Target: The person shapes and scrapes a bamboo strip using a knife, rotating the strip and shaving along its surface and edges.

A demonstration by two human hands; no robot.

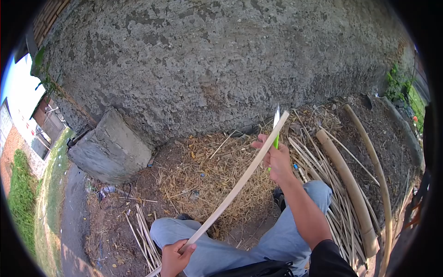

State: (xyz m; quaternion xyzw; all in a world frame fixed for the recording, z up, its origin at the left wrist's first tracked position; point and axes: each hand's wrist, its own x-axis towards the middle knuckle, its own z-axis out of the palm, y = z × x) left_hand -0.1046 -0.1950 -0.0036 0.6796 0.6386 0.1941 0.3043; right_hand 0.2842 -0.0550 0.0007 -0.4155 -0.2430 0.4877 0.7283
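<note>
A long pale bamboo strip [235,189] slants from the lower left up to the right across my lap. Near its lower end my left hand [176,259] is closed around it, thumb on top. My right hand [277,159] grips a knife [276,134] with a bright green handle, its blade pointing up just behind the strip's upper end. The right fingers are partly hidden behind the strip, and I cannot tell whether the blade touches it.
Several thin bamboo strips [339,217] lie right of my knee, beside a thick bamboo pole [348,194] and a curved one [376,171]. More strips [143,235] lie at the left. Shavings [207,184] cover the ground before a rough wall [207,69]. A concrete block [110,150] stands left.
</note>
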